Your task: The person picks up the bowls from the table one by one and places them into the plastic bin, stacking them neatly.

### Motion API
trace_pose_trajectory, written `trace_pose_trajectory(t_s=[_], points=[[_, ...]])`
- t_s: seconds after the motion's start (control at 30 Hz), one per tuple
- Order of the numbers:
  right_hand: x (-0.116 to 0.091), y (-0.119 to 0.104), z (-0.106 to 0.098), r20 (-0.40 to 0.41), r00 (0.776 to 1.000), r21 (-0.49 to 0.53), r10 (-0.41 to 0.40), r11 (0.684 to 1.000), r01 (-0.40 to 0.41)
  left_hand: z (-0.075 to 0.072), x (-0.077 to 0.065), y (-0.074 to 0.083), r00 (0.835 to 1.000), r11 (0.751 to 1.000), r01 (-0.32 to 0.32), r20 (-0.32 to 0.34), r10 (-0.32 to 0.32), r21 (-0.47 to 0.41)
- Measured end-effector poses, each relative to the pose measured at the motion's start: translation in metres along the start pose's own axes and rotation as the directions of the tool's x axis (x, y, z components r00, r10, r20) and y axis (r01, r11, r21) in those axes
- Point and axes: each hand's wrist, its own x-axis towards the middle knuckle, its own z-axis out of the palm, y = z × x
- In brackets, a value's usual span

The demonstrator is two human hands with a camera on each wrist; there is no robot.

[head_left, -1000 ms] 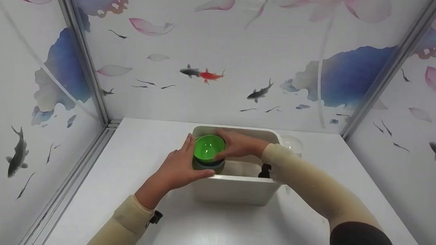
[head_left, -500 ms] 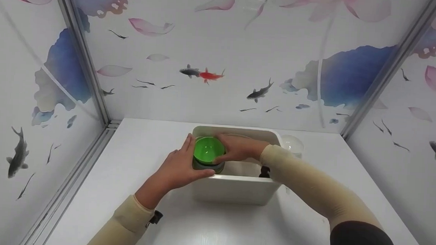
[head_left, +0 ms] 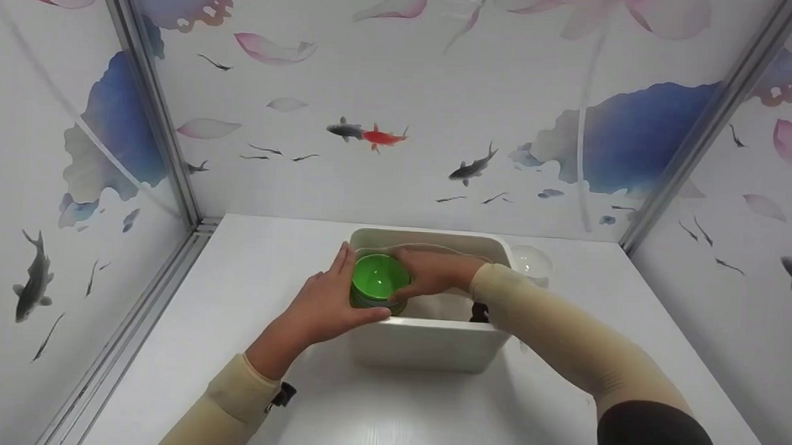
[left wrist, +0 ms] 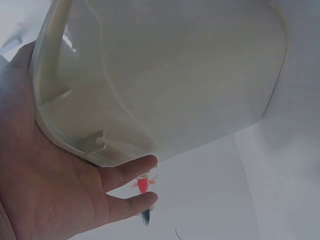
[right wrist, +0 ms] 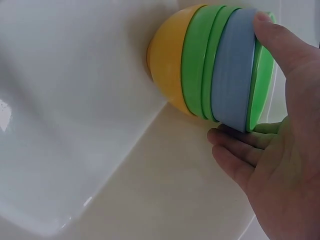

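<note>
A white bin point(head_left: 427, 347) stands on the table. Inside, at its left end, bowls are stacked upright: the right wrist view shows a yellow bowl point(right wrist: 167, 55) lowest, then green ones, a blue bowl point(right wrist: 233, 70) and a green bowl point(right wrist: 260, 87) on top. My right hand point(head_left: 437, 272) reaches into the bin and grips that top green bowl at its side, thumb across the rim and fingers beneath. My left hand point(head_left: 319, 306) rests against the bin's left corner, fingers straight, thumb along the near rim. In the left wrist view its fingers extend beside the bin wall point(left wrist: 190, 85).
A clear, rounded container point(head_left: 532, 262) stands behind the bin's right side, partly hidden by my right sleeve point(head_left: 565, 330). White panels printed with fish and petals enclose the table point(head_left: 233, 275), with metal posts point(head_left: 154, 98) at the corners.
My right hand has lowered the green bowl slightly into the bin, down onto the stack; less of the bowl beneath shows. The left hand and the bin have stayed in place.
</note>
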Motion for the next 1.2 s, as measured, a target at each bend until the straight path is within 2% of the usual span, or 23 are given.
trace_pose_trajectory(t_s=[0.3, 0.5, 0.63, 0.73, 0.9, 1.2], points=[[0.001, -0.002, -0.002, -0.001, 1.000, 0.070, 0.005, 0.998, -0.005, -0.002, -0.001, 0.000, 1.000, 1.000, -0.007, 0.004, 0.007, -0.010], [0.003, 0.000, -0.003, -0.010, 1.000, 0.059, -0.003, 0.998, 0.003, -0.002, -0.001, 0.000, 1.000, 1.000, -0.004, 0.007, 0.004, -0.014], [0.000, -0.003, -0.009, 0.003, 1.000, 0.068, 0.021, 0.997, -0.021, -0.001, -0.001, -0.001, 1.000, 1.000, -0.003, 0.007, 0.003, -0.016], [-0.007, -0.006, -0.018, 0.010, 0.999, 0.083, 0.049, 0.995, -0.049, -0.001, -0.001, -0.001, 1.000, 1.000, -0.002, 0.012, 0.002, -0.012], [-0.022, -0.008, -0.038, -0.031, 0.996, 0.068, 0.086, 0.994, -0.084, -0.002, -0.002, 0.001, 1.000, 1.000, 0.000, 0.013, 0.000, -0.002], [-0.051, -0.007, -0.074, -0.149, 0.988, 0.074, 0.044, 0.997, -0.033, -0.003, -0.002, 0.004, 1.000, 0.999, 0.024, 0.011, -0.024, -0.023]])
